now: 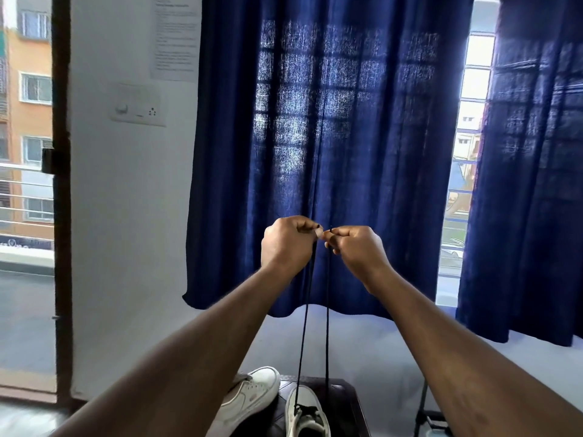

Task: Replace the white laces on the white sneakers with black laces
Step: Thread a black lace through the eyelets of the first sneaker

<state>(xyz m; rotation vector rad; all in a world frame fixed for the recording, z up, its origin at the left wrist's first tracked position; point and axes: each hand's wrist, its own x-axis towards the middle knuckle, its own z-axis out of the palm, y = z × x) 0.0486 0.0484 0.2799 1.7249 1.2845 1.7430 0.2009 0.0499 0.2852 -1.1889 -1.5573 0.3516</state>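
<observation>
Evening the black lace over the laced sneaker

Left hand (285, 244) and right hand (356, 247) each pinch one tip of the black lace (327, 326) in curled fingers, taut above the right sneaker (304, 411) on the table (347, 402). Level both tips before threading on.

Daylight only, entering through window gap (473, 121) at right and doorway (28, 152) at left; both overexposed. Blue curtain (315, 137) backlit, grille shadow showing through weave. Interior dim; white sneakers (252, 395) read grey in shade. Wide-angle distortion at edges. Notice (175, 36) soft, text unreadable. Lower left corner smeared.
</observation>
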